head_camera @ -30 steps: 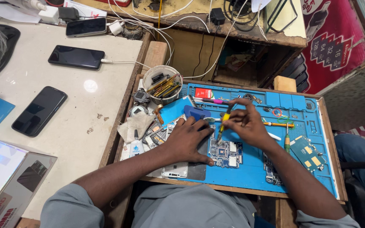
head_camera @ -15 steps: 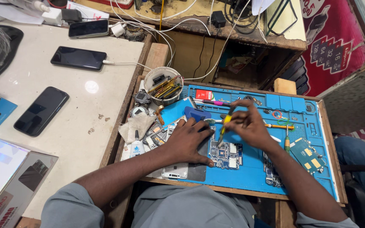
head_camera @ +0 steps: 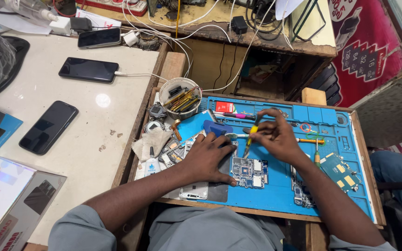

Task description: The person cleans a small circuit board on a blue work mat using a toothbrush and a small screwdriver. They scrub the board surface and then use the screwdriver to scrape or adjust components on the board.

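A phone circuit board [head_camera: 250, 171] lies on the blue work mat [head_camera: 275, 195]. My left hand [head_camera: 208, 158] rests flat beside it, fingers pressing the board's left edge and an opened phone body [head_camera: 196, 189] under my wrist. My right hand [head_camera: 276, 137] grips a yellow-handled screwdriver [head_camera: 251, 137] upright, its tip down near the board's top edge. A blue tool [head_camera: 217, 128] sits just above my left hand.
A white cup of tools [head_camera: 179, 97] stands at the mat's top left. More boards [head_camera: 340, 169] lie at the right, loose parts and a small bottle [head_camera: 151, 163] at the left. Three dark phones [head_camera: 48, 126] rest on the white table; cables hang behind.
The view has shifted slightly downward. Both hands stay in place at the board, the screwdriver still held upright.
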